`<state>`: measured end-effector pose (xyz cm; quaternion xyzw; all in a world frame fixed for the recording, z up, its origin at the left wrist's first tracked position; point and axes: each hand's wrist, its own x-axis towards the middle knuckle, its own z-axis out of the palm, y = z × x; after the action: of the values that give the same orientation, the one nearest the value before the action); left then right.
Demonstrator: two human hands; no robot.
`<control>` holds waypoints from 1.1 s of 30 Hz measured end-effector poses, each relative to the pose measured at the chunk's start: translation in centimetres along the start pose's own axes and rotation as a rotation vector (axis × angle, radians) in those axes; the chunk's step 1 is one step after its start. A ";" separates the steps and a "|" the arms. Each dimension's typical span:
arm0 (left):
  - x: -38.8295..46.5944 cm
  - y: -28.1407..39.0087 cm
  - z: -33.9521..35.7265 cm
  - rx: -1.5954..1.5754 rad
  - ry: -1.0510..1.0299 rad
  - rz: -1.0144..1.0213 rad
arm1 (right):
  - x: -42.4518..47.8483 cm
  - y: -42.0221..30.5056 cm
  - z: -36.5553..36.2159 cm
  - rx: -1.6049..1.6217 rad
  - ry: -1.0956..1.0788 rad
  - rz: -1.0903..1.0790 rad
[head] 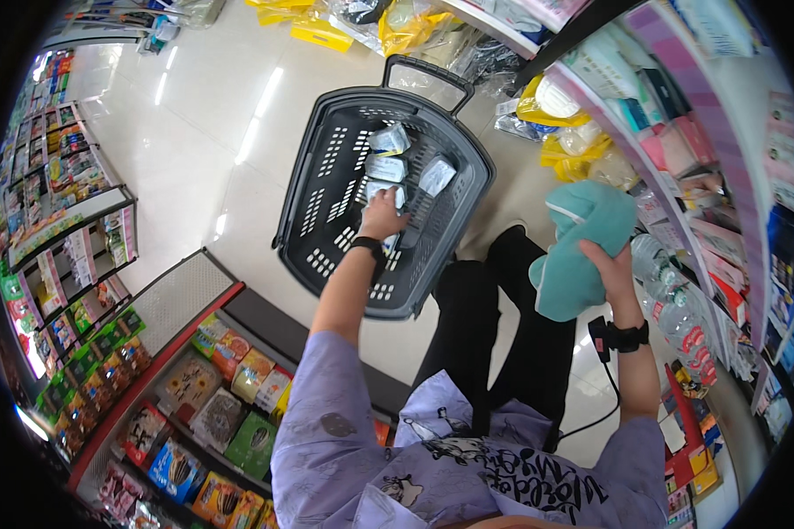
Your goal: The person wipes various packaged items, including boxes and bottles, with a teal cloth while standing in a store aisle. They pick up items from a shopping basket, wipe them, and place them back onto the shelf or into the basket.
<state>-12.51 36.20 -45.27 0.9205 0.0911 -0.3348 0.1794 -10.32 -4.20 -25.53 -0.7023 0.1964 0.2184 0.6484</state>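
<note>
A dark grey plastic shopping basket (304, 192) with slotted walls stands on the floor before me, its handle folded outward at the far end. Inside it my left hand (382, 217) reaches down, fingertips on a small white packet (385, 192); whether they grip it is hidden. Beyond that packet lie another white packet (385, 168) and a crumpled one (389, 139). A further white packet (437, 175) rests apart at the right. My right hand (610, 268), raised outside the basket, grasps a folded teal soft cloth item (579, 244) with a pale zip or trim.
Shelves of boxed and bagged goods (675, 132) rise close on my right, with clear plastic bottles (678, 324) near my forearm. Yellow bags (566, 149) lie on the floor there. At lower left is a low display of snack packs (198, 403); another snack shelf (59, 172) stands farther left.
</note>
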 end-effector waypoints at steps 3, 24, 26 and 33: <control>6.1 2.5 6.3 -0.079 0.016 0.009 | 2.3 2.7 0.3 0.028 0.029 -0.018; -23.1 11.8 -19.8 -1.445 0.173 0.219 | -11.7 -17.1 16.9 -0.897 -0.087 -0.992; -25.9 13.7 -22.4 -1.246 0.265 0.397 | -13.1 -20.4 17.1 -0.965 -0.147 -0.989; -31.6 15.2 -30.3 -1.417 -0.014 0.517 | -15.4 -25.4 9.9 0.438 -0.543 0.106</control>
<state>-14.41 32.56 0.93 0.5747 0.0649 -0.1490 0.8020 -9.35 7.59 3.47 -0.4518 0.0952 0.3833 0.8000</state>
